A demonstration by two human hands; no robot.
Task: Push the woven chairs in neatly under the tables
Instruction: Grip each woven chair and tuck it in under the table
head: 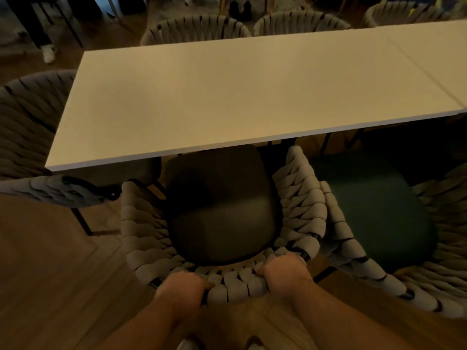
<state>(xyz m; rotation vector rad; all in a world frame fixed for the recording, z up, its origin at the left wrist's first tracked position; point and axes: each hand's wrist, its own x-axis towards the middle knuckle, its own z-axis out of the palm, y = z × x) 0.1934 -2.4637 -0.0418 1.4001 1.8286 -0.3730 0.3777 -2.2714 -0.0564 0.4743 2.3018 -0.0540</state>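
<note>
A woven chair (pixel 141 236) with a grey braided back and a dark seat cushion stands right in front of me at the long white table (pixel 227 97). The front of its seat sits just under the table's near edge. My left hand (pixel 180 290) grips the top of the woven backrest at its middle left. My right hand (pixel 284 272) grips the same rim a little to the right. Both forearms reach in from the bottom of the view.
A second woven chair (pixel 353 251) with a green seat touches the held chair on the right. Another (pixel 50 190) stands at the left, one (pixel 27 117) at the table's left end, several (pixel 194 29) along the far side. Wooden floor (pixel 50 274) lies below. A person's legs (pixel 43 34) stand top left.
</note>
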